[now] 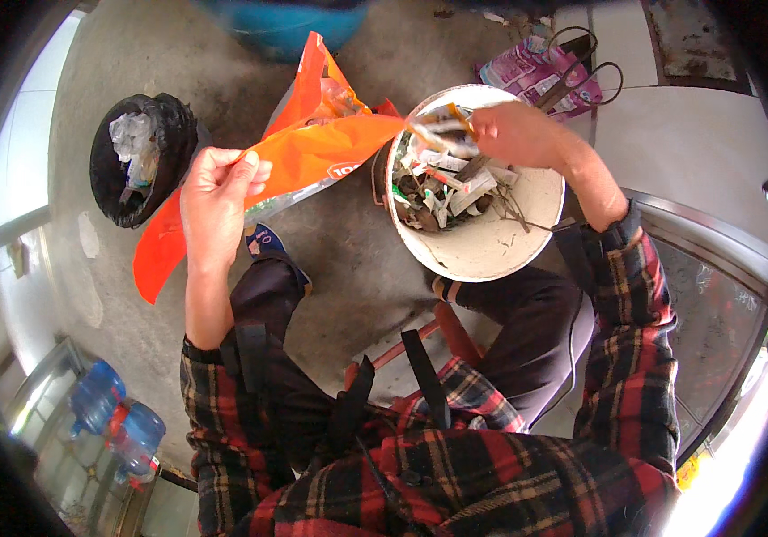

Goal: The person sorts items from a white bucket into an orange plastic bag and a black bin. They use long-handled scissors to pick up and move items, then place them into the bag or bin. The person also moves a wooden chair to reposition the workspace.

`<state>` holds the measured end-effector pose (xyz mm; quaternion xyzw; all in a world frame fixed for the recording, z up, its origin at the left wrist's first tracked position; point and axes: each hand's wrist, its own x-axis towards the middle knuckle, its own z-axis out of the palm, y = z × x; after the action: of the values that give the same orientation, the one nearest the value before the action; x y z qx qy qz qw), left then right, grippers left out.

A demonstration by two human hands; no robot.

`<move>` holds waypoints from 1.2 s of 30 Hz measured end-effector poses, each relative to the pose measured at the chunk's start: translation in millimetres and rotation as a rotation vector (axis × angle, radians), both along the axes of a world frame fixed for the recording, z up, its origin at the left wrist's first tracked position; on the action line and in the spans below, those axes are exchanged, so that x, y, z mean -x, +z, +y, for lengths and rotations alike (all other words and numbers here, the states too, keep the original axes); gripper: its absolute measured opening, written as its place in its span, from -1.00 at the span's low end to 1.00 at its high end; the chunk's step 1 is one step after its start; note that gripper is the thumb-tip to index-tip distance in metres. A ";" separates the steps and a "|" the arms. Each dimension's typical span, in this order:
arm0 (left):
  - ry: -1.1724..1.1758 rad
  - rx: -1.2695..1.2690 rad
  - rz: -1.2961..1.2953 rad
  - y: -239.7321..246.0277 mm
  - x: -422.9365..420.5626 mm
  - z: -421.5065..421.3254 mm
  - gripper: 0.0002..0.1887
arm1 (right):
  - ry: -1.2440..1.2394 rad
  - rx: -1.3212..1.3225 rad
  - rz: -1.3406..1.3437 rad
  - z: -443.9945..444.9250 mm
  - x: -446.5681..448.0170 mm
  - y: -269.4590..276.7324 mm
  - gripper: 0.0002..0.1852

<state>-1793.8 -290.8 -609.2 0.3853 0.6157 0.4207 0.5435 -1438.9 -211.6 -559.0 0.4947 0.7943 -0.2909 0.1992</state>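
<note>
My left hand (224, 184) pinches the edge of an orange plastic bag (327, 144) between thumb and fingers. The bag stretches towards the bucket, and one end hangs below my left wrist. Part of it looks clear, with something crumpled inside. Over the far rim of a white bucket (484, 258), my right hand (511, 134) grips a blurred piece of plastic wrapping (444, 131). Whether this piece joins the orange bag cannot be made out. Paper scraps, dry twigs and other litter (447, 191) lie inside the bucket.
On the floor at left stands a black plastic bag (179, 127) with clear plastic in it. Fire tongs (561, 87) lie on a purple package (525, 64) behind the bucket. A blue tub (283, 27) stands farther off. Large water bottles (98, 396) are at lower left.
</note>
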 end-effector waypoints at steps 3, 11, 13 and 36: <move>0.001 0.003 -0.013 2.0 0.9 -0.3 -0.89 | -0.070 -0.225 0.121 9.8 28.1 20.7 -0.79; 0.007 0.010 -0.064 4.7 6.1 -6.5 -0.89 | 0.254 -0.317 0.026 36.1 115.2 -44.0 -0.74; -0.004 0.003 -0.082 3.3 8.0 -8.3 -0.89 | 0.243 -0.238 0.050 37.4 125.2 -67.0 -0.74; -0.053 -0.091 0.283 3.4 3.3 -14.1 -0.85 | -0.012 -0.019 0.282 25.2 137.2 -60.6 -0.74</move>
<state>-1797.1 -305.0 -605.7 0.4811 0.6559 0.3753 0.4444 -1576.1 -186.4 -619.7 0.4554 0.8141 -0.3515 0.0792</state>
